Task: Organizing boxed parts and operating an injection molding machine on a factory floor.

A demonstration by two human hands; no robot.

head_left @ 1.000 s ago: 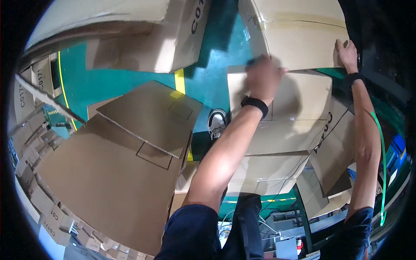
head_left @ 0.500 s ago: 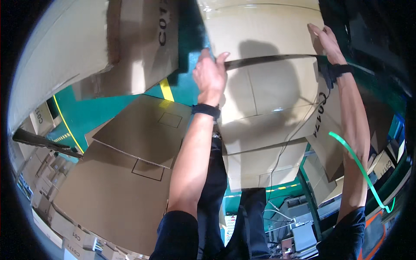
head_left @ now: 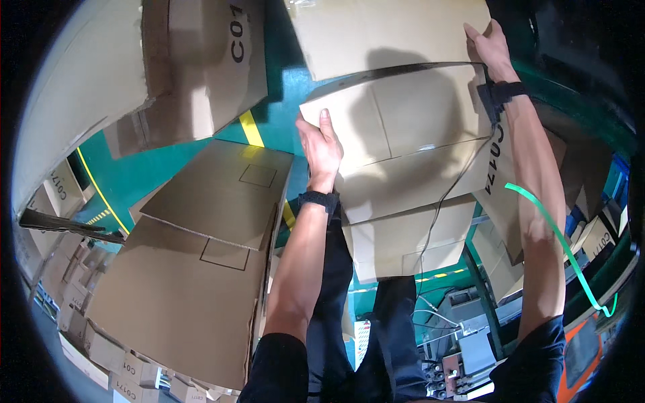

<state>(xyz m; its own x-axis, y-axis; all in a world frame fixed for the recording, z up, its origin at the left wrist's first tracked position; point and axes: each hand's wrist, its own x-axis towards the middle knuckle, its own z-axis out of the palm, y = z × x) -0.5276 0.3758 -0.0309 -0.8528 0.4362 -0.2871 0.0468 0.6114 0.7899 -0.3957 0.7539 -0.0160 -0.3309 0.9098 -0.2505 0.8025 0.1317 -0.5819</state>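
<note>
Fingers: left hand (head_left: 322, 149) lies flat on the left edge of the box (head_left: 403, 161), thumb and fingers nearly straight, pressing rather than gripping; right hand (head_left: 489, 47) reaches over the box's far right corner, fingers extended along the upper sheet (head_left: 376, 30), and whether they curl round an edge I cannot tell.

Change: a second ago the box sat lower and smaller in view, with both hands on its far corners; half a second ago the left hand was at the dark seam (head_left: 403, 70); now that hand has slid down to the near-left flap and the box fills the centre; I judge the box is being steadied or squared between the two palms.

Box: plain brown corrugated, directly ahead of the person, over the teal floor (head_left: 134, 181); a thin dark cord (head_left: 443, 201) hangs across its front.

Flat sheets (head_left: 201, 269): left of the box, brown, stacked, each with a faint printed rectangle.

Large carton (head_left: 195, 67): up-left of the box, brown with black lettering on its side.

Small cartons (head_left: 114, 356): far down-left of the box, pale, dark-coded.

Green strap (head_left: 564, 248): right of the box, looping past the right forearm.

Yellow line (head_left: 250, 129): on the floor just left of the box.
</note>
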